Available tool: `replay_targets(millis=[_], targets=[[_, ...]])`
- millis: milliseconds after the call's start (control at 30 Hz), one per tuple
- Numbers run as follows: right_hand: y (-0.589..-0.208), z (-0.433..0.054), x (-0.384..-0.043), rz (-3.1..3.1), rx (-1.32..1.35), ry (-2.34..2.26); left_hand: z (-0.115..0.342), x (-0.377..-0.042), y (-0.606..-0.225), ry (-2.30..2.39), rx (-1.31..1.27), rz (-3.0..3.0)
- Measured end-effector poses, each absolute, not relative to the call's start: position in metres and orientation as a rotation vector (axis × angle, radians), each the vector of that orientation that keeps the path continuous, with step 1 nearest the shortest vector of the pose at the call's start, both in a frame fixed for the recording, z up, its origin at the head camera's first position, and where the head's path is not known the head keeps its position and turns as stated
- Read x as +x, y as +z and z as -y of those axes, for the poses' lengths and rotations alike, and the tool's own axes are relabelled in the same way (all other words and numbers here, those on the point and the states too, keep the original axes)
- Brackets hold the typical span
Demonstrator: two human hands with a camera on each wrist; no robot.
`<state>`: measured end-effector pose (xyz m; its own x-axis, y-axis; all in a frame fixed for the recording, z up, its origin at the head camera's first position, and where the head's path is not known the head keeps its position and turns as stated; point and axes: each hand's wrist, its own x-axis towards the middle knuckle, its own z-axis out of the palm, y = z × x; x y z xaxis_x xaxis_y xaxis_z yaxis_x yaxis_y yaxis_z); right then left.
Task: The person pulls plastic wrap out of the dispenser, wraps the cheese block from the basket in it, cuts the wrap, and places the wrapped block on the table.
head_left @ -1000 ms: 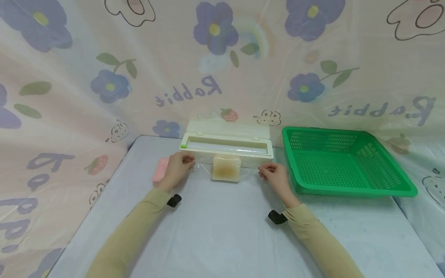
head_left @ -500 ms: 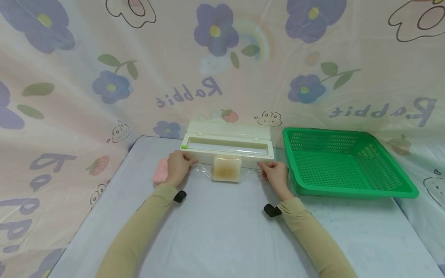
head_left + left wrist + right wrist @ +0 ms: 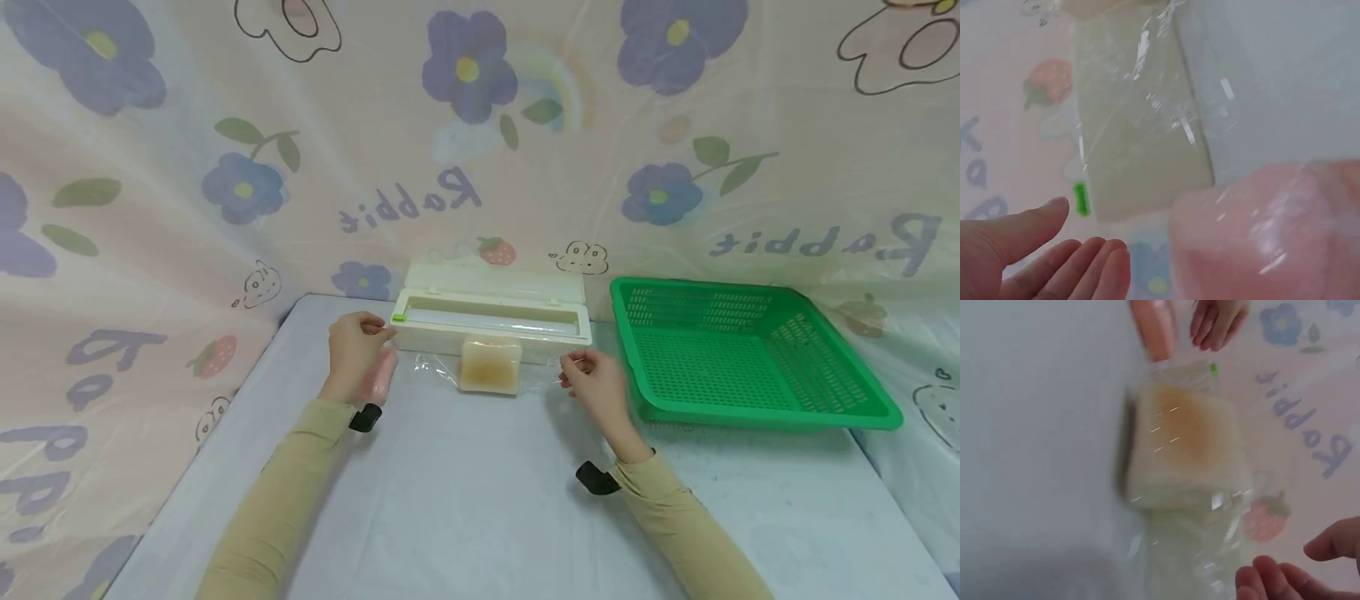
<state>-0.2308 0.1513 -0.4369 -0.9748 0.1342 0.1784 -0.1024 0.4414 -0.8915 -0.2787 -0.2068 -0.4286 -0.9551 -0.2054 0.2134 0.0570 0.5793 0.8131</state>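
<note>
A square piece of bread (image 3: 490, 367) with a browned middle stands against the front of a white cling film dispenser (image 3: 495, 322). Clear cling film (image 3: 435, 367) covers the bread and spreads out on both sides. My left hand (image 3: 358, 346) is at the dispenser's left end, thumb and fingers apart in the left wrist view, holding nothing. Beside and partly behind it lies a pink, shiny, film-wrapped thing (image 3: 378, 379); its kind is unclear. My right hand (image 3: 596, 375) hovers at the film's right edge. In the right wrist view its thumb (image 3: 1335, 540) stands apart from the fingers.
A green plastic basket (image 3: 765, 414) with slotted sides stands at the right of the table (image 3: 465, 500). The dispenser's lid (image 3: 495, 282) is raised towards the printed curtain (image 3: 480, 150) at the back. A green slider (image 3: 399, 317) sits at the dispenser's left end.
My left hand has moved left, off the film's edge, and now covers the left part of the pink thing. My right hand has shifted slightly down. The bread has stayed put.
</note>
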Motion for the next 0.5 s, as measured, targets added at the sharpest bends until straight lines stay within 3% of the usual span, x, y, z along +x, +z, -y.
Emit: replay_targets(millis=[267, 500], targets=[[-0.390, -0.138, -0.251, 2.418, 0.252, 2.027, 0.219, -0.293, -0.424, -1.552, 0.085, 2.528], [-0.386, -0.109, -0.294, 2.286, 0.435, 2.495, 0.215, -0.301, -0.423, -1.672, 0.085, 2.507]])
